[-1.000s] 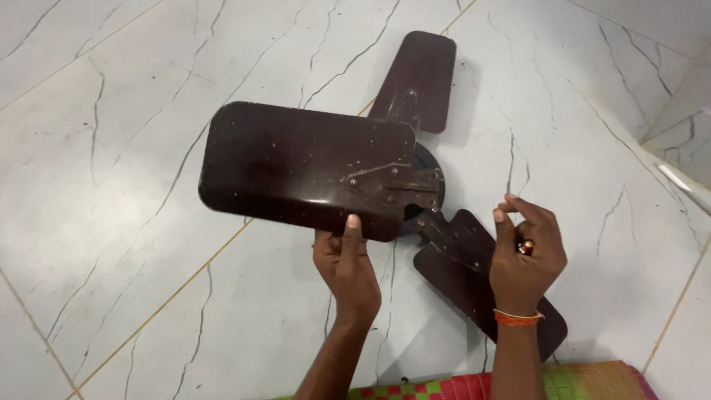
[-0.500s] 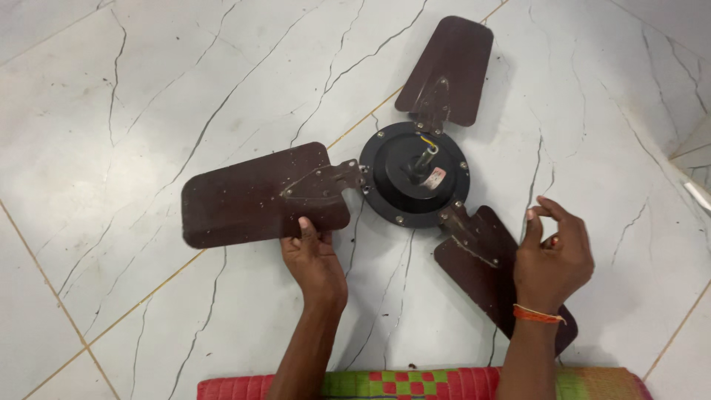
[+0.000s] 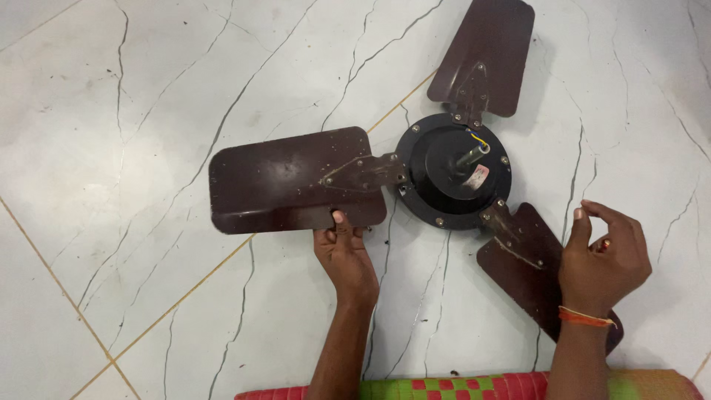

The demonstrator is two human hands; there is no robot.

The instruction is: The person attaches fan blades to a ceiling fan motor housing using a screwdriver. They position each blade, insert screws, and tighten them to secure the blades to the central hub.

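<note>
**Ceiling fan flat on tiled floor, left hand gripping one blade**

A dark brown three-blade ceiling fan [image 3: 452, 174] lies on the white marble-patterned floor [image 3: 148, 111], motor housing facing up, with a short shaft and a yellow and blue wire rising from its centre. Lying flat this way, the hub and the blade brackets with their screws are open to view from above.

The left hand [image 3: 344, 255] grasps the near edge of the left blade [image 3: 292, 181], thumb on top and fingers hidden beneath. The hold appears to steady the blade, or lift it slightly; which of the two cannot be told.

The right hand [image 3: 603, 255] hovers above the lower right blade [image 3: 529, 270], fingers curled with forefinger and thumb drawn close. A small reddish item shows between the fingers; what it is cannot be told. The hand does not appear to grip the blade itself. An orange thread band circles that wrist.

The third blade [image 3: 489, 52] points away, untouched. A red and green woven mat [image 3: 459, 387] runs along the bottom edge beneath the forearms.
</note>
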